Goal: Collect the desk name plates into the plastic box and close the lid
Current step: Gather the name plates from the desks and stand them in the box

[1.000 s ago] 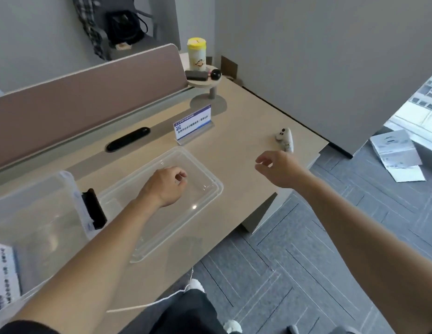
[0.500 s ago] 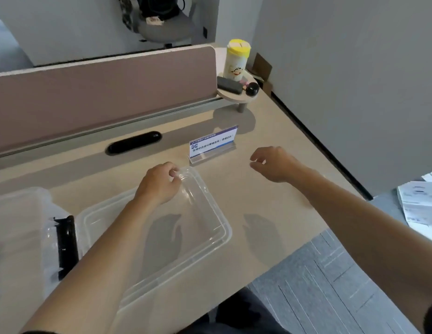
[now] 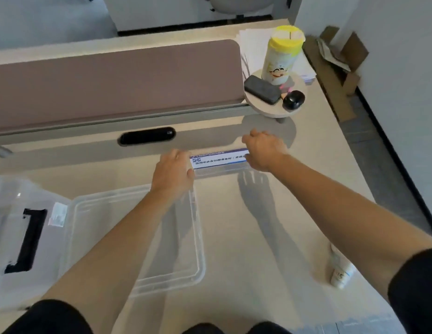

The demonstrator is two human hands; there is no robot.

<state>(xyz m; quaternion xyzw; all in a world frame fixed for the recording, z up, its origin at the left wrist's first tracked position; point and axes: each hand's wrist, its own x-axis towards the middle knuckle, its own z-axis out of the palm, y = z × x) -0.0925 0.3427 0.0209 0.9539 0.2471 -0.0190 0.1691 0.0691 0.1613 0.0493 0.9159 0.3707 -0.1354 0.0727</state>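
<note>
I have the desk spread in front of me, bare on the right and crowded with plastic on the left. A brown divider panel runs along its far edge.

The plastic box sits at the near left, only partly in frame, with a black latch on the side facing right. Its clear lid lies flat just to the right of it, so the box mouth is free for loading and the lid is within reach for closing later. I cannot see whether any plates are inside already.

Both of my arms reach away from me toward the one desk name plate I can see, which stands on its clear base just beyond the lid's far edge, in the middle of the desk. I go at it from both ends, I judge, because it is long and thin and would tip in a one-sided pinch.

My left hand covers the plate's left end, fingers curled over it. My right hand covers the right end. Whether either has actually closed on the plate I cannot tell, since the fingertips are hidden behind it.

A small round shelf at the far right carries a yellow-lidded canister, well clear of my reach.
</note>
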